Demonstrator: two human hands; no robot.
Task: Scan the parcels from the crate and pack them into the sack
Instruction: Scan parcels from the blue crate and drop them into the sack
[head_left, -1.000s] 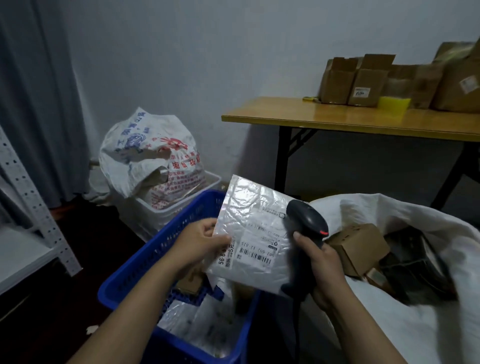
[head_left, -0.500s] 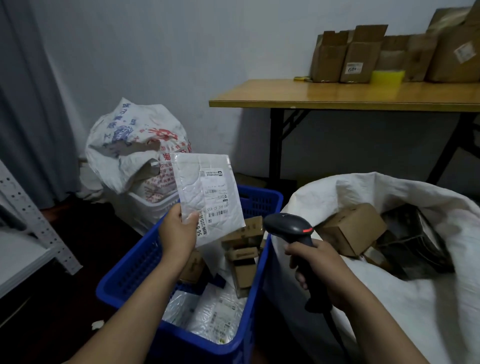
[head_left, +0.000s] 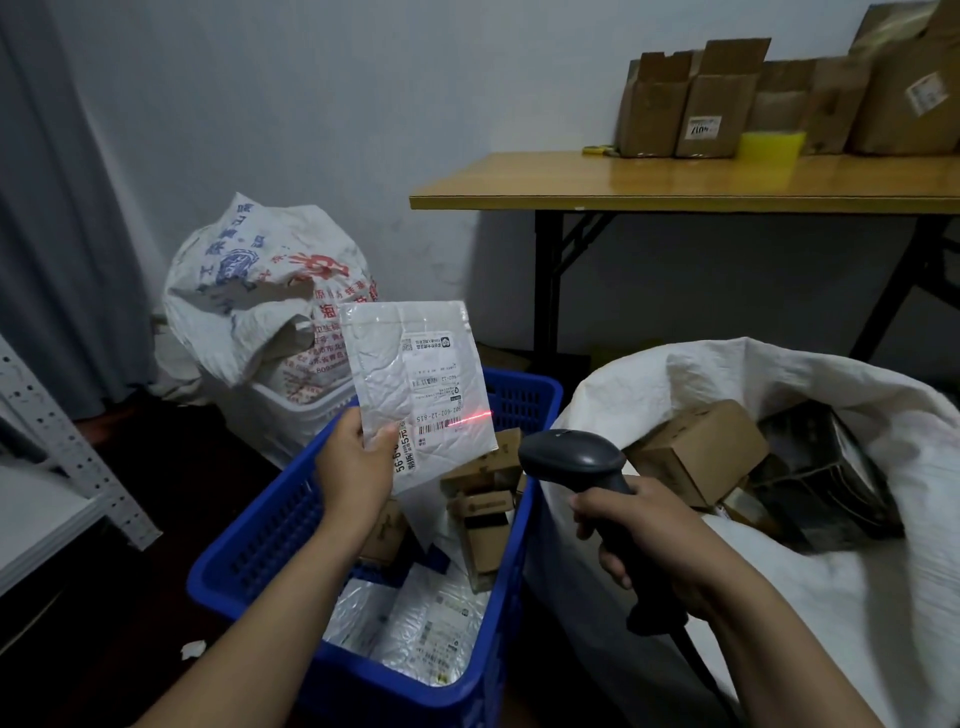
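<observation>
Looking down from my head camera, I am holding a white padded parcel (head_left: 415, 384) up above the blue crate (head_left: 270, 535) with my left hand (head_left: 358, 467). My thumb is pressing on its lower left corner from the front and my fingers are curling behind it, so the hand is clamped on the parcel. The parcel is standing nearly upright, tilting a little to the left, with its label facing me. A thin red laser line (head_left: 470, 418) is lying across the barcode near the parcel's right edge.

My right hand (head_left: 654, 551) is wrapping round the handle of a dark scanner (head_left: 576, 457), gripping it tight. The scanner's head is pointing up and left toward the parcel, staying apart from it, and it is hanging over the gap between the crate and the white sack (head_left: 779, 374).

Inside the crate, small cardboard boxes (head_left: 483, 499) are lying against the right wall and more flat white mailers (head_left: 415, 623) are lying on the bottom. The sack is gaping open just to the right of the crate, holding a brown box (head_left: 696, 452) and a dark wrapped package (head_left: 831, 499) beside it.

Behind the crate, a printed bag (head_left: 270, 291) is sitting in a white basket (head_left: 296, 415). A wooden table (head_left: 675, 187) is standing against the wall, carrying a row of cardboard cartons (head_left: 691, 104).
</observation>
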